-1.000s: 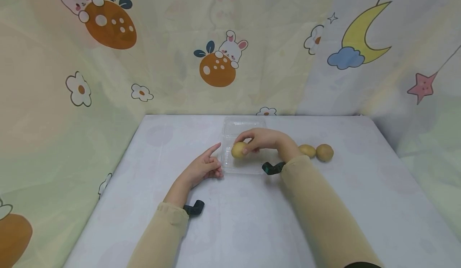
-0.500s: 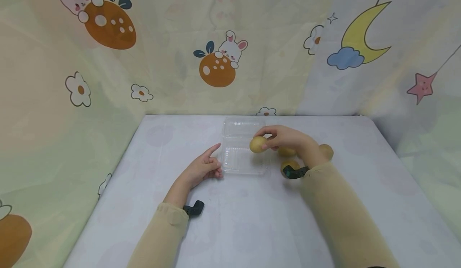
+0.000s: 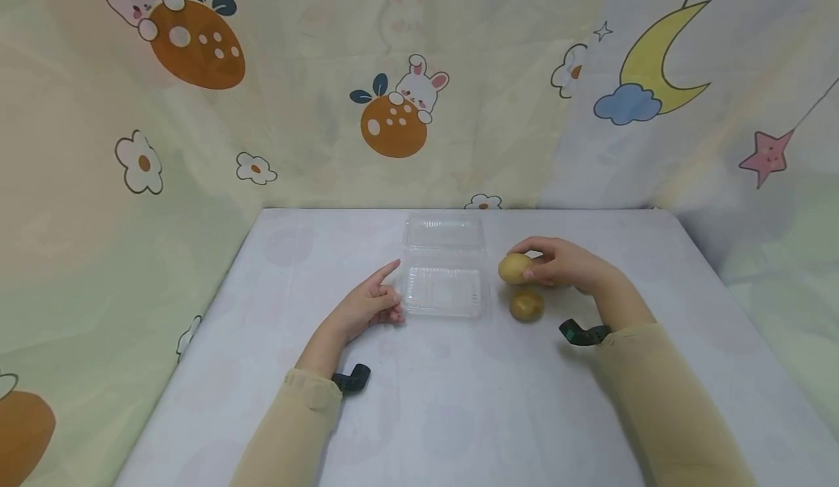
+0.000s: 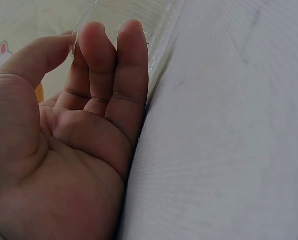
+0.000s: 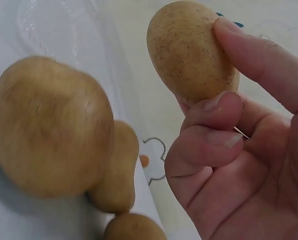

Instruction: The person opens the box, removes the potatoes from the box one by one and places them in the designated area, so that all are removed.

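Note:
My right hand (image 3: 557, 263) pinches a small yellow-brown potato (image 5: 191, 50) between thumb and fingers, right of the clear plastic container (image 3: 444, 292). A larger potato (image 3: 526, 305) lies on the table just below the hand. In the right wrist view, two more, an elongated potato (image 5: 120, 170) and a partly cut-off potato (image 5: 135, 229), lie beyond it; the hand hides them in the head view. The container lies with its lid (image 3: 444, 232) folded back. My left hand (image 3: 365, 305) rests at its left edge, index finger straight, other fingers loosely bent, palm holding nothing.
A white cloth covers the table (image 3: 419, 400). A printed fabric backdrop (image 3: 295, 108) stands along the back and sides. Each wrist carries a black camera, such as the right wrist camera (image 3: 583, 333).
My right hand has moved right with the potato, from over the container to beside it. The larger potato beneath the hand has come into view. The left hand has stayed in place.

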